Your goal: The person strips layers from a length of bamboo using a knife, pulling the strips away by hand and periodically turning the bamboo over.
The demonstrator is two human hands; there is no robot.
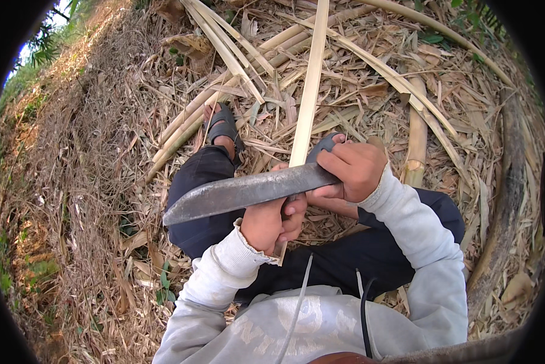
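Observation:
My right hand (358, 168) is closed around the handle end of a machete (248, 193). Its broad grey blade reaches to the left, lying across a long pale bamboo strip (309, 103). Below the blade, my left hand (269, 223) is closed on the near part of that strip, whose short end (282, 253) shows under the fingers near my lap. From there the strip runs away from me past the top of the view. The blade hides part of the left hand and the spot where it crosses the strip.
Split bamboo strips (227, 51) lie at the far left and others (394, 76) at the far right. Bamboo poles (184, 130) rest beyond my left sandal (225, 130). A short bamboo piece (416, 139) and a curved dark log (504, 194) are on the right. Dry leaves cover the ground.

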